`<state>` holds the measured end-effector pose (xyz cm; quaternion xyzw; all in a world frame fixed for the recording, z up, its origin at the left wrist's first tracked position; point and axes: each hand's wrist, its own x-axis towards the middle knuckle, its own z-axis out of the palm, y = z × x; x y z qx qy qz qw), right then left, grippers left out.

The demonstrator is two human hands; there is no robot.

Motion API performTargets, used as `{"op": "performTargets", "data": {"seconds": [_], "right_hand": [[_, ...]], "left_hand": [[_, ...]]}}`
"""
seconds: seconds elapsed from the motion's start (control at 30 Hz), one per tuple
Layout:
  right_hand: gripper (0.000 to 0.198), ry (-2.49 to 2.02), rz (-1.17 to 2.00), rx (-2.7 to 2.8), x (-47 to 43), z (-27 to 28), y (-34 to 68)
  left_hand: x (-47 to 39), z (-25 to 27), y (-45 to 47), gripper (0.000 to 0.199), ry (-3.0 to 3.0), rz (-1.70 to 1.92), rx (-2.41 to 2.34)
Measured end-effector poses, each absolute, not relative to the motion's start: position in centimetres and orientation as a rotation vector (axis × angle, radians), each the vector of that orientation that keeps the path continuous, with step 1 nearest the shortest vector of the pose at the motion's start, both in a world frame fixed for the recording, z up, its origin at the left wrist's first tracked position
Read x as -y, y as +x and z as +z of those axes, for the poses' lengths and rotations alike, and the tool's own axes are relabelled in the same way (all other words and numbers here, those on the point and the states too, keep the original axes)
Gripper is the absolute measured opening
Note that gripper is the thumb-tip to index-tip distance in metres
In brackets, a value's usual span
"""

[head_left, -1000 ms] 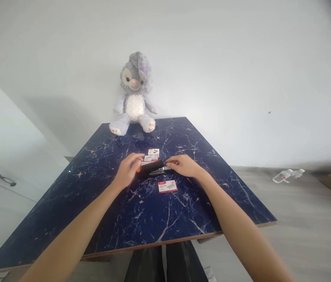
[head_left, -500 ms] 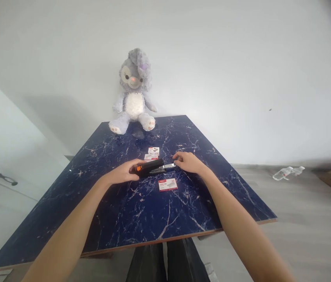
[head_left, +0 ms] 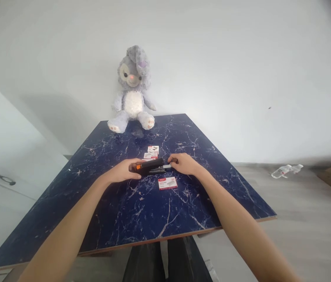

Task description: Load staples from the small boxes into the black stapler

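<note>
"Which way does your stapler point?"

"Crosswise to me; the black stapler (head_left: 150, 166) is near the middle of the worktop (head_left: 153, 219), its orange-marked end to my left, its metal end to my right; the long axis runs left to right, and the black top slants upward toward the right, raised clear of the metal beneath."

"And your hold on it?"

"My left grip (head_left: 124, 170) is closed round the orange-marked end, with digits on both the far and near sides; my right grip (head_left: 184, 163) is curled, its tips slightly parted at the metal end; they look to touch it, though I cannot tell whether they pinch."

"Any writing?"

"The near box (head_left: 168, 183), red and white, lies flat on my side of the stapler; it has pale lettering on a red band, darker print and a grey picture, none of which I can read surely; just beyond the stapler sits the middle box (head_left: 150, 156), then the far box (head_left: 153, 149) with a dark picture; their print is too small."
</note>
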<state>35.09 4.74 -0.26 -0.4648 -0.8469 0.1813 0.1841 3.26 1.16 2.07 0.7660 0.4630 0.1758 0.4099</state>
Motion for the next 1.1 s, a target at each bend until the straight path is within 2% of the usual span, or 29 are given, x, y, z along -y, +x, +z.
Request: {"op": "performTargets", "data": {"seconds": [0.47, 0.8, 1.1], "right_hand": [[0.032, -1.242, 0.426, 2.368, -3.8, -0.2, 33.6], [0.029, -1.224, 0.315, 2.325, -3.3, -1.2, 32.2], [0.03, -1.234, 0.367, 2.291, -3.4, -1.2, 32.3]], "left_hand": [[-1.9, 1.7, 2.6, 0.059, 1.97, 0.422, -1.223], [-1.6, 1.8, 2.8, 0.055, 1.933, 0.458, -1.197], [-1.0, 2.5, 3.7, 0.055, 2.006, 0.367, -1.218]]}}
